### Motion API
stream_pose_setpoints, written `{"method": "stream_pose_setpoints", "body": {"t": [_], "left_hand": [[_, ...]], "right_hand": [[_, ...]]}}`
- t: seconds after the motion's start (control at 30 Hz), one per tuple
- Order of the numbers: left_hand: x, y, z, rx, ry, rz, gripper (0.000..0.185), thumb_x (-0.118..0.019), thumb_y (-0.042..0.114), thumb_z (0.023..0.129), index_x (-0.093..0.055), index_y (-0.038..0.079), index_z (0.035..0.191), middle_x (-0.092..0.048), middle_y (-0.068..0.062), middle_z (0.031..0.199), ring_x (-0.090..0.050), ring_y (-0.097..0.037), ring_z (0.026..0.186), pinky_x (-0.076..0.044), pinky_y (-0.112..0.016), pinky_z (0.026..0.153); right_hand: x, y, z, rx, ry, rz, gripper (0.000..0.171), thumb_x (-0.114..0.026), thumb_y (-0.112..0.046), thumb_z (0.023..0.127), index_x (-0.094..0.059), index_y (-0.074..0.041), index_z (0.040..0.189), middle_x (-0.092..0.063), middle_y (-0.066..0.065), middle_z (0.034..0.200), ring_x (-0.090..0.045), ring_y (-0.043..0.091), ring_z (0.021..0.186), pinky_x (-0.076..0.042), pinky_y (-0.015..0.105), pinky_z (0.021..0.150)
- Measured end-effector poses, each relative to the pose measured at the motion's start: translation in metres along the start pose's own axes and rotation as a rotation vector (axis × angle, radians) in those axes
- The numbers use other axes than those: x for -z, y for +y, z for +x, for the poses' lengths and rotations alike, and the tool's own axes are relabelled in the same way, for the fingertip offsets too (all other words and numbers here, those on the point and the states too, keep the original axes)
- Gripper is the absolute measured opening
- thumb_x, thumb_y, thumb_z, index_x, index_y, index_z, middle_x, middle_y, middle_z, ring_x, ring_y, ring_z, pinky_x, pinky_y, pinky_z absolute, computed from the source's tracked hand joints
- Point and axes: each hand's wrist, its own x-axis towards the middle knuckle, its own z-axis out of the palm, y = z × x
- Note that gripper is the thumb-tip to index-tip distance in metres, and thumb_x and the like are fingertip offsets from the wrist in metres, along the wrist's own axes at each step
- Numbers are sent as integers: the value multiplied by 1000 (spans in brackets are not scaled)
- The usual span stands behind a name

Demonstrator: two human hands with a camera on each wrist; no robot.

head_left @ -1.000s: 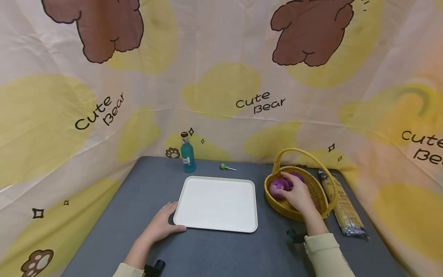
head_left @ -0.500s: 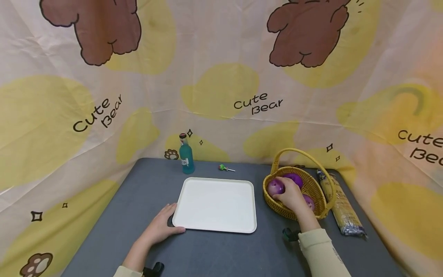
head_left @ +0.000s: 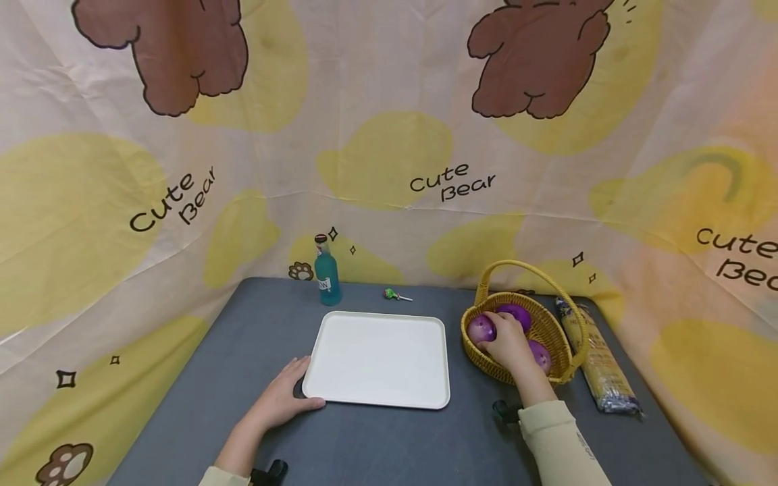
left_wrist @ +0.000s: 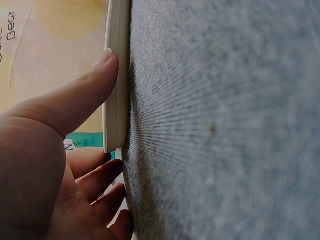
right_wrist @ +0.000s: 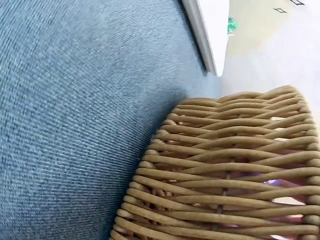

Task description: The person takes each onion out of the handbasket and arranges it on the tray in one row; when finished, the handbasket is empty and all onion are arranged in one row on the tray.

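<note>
The right hand (head_left: 509,341) grasps a round purple piece (head_left: 480,329), fingers bent over its far side and thumb low on its near side, inside the wicker basket (head_left: 489,368) just right of the white tray (head_left: 377,361). The back of this hand faces up, the wrist crosses above the basket's near rim, and the forearm, in a pale sleeve (head_left: 559,439), slants in from the near right of the tray. In the right wrist view the weave hides most of the grip; purple patches show through its gaps. 2 more pieces lie in the basket, a farther purple piece (head_left: 519,313) and a nearer purple piece (head_left: 540,356), both partly covered by the hand and wrist.

The left hand (head_left: 282,398) is spread loosely round the tray's near left corner, without clenching: its thumb lies straight against the near rim, its fingers reach the left edge.

Well right of the tray, past the basket, lies a long yellowish packet (head_left: 602,364). Behind the tray's far edge lies a green lollipop (head_left: 390,294); behind its far left corner a blue bottle (head_left: 328,277) stands upright
</note>
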Motion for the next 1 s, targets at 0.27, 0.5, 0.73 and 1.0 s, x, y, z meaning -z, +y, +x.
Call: {"method": "stream_pose_setpoints", "body": {"t": [0.27, 0.5, 0.73, 1.0], "left_hand": [[-3, -2, 0, -8, 0, -14, 109, -83, 55, 76, -32, 5, 158, -33, -21, 162, -20, -46, 152, -26, -69, 115], [-2, -2, -2, 2, 0, -25, 109, -84, 54, 76, -32, 4, 158, -32, -22, 162, -19, -46, 152, -25, -68, 116], [1, 1, -2, 5, -5, -28, 108, -85, 52, 76, -32, 4, 158, -32, -22, 162, -19, -46, 152, -25, -69, 115], [1, 2, -2, 6, -2, -39, 108, -86, 51, 75, -33, 5, 158, -33, -22, 162, -19, -46, 152, -24, -70, 115]], "right_hand": [[16, -10, -14, -62, 29, 68, 77, -82, -21, 86, -45, 4, 148, -43, 34, 145, -43, 54, 134, -38, 67, 107], [31, -25, -27, -75, 72, 113, 80, -81, -33, 87, -43, -3, 152, -41, 30, 149, -40, 53, 136, -37, 69, 108], [39, -43, -37, -29, 107, 150, 79, -81, -35, 86, -46, -4, 150, -44, 28, 148, -43, 51, 134, -41, 67, 105], [38, -58, -40, 37, 167, 173, 77, -85, -28, 83, -50, -3, 147, -50, 26, 144, -51, 49, 129, -47, 62, 102]]}}
